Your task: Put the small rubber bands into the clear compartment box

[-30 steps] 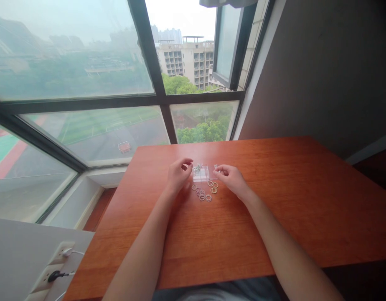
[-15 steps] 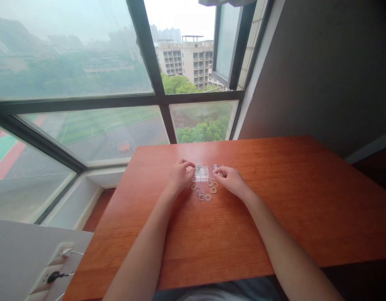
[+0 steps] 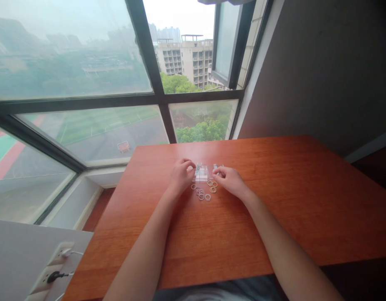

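Observation:
A small clear plastic box (image 3: 200, 174) lies on the table between my two hands. A little cluster of silvery-green bits (image 3: 198, 167) shows at its back left. My left hand (image 3: 181, 176) is closed at the box's left edge, with curled fingers and fingertips against it. From the right, my right hand (image 3: 229, 177) pinches a clear flap-like part (image 3: 215, 166) beside the box, perhaps its lid; the fingertips cover much of it. Nearer me lie several loose rings: yellowish ones (image 3: 213, 190) at the right and pale pinkish ones (image 3: 201, 192) towards the middle.
The reddish-brown wooden table (image 3: 218, 234) reaches to a large window with dark frames (image 3: 193, 98). A dark grey wall (image 3: 318, 75) rises at the right. At the lower left, plugs with cables sit in wall sockets (image 3: 53, 271).
Almost nothing differs. The view has shifted very slightly, and both hands stay at the box with the rings lying as before.

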`<state>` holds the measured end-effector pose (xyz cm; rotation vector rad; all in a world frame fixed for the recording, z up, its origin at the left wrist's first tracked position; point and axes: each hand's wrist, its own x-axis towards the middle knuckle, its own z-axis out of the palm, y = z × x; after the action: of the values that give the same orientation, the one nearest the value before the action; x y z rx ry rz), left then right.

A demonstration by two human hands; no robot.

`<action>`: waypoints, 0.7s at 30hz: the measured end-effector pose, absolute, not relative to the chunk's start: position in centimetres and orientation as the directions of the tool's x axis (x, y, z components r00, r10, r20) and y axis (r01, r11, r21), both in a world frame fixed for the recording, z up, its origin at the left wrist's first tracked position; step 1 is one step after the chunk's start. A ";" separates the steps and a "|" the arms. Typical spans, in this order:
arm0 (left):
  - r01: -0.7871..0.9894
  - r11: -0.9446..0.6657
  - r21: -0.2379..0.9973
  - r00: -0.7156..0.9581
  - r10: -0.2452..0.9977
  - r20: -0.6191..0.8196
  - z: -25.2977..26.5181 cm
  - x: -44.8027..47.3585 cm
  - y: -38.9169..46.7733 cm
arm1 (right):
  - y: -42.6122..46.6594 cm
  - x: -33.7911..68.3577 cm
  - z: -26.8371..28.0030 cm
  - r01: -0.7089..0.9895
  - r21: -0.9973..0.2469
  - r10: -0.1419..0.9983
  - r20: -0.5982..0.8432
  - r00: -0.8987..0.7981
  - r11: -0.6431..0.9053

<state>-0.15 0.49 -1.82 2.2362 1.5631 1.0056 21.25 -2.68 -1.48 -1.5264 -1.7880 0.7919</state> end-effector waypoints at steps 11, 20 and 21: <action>0.709 -0.336 0.620 0.146 0.930 0.336 -1.9 -0.2 0.4 | -3.5 21.8 -1.2 0.751 -0.615 0.954 0.010 -0.299 0.241; 0.727 -0.342 0.596 0.164 0.929 0.332 -1.9 -0.4 0.4 | -3.8 20.7 -1.1 0.779 -0.580 0.957 0.001 -0.290 0.237; 0.726 -0.345 0.594 0.167 0.927 0.335 -1.9 -0.4 0.4 | -3.9 20.6 -1.1 0.783 -0.574 0.958 0.006 -0.288 0.239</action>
<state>-0.43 0.35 -1.87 2.1510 1.5858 0.9604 20.62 -3.89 -1.13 -1.6046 -2.1619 0.6761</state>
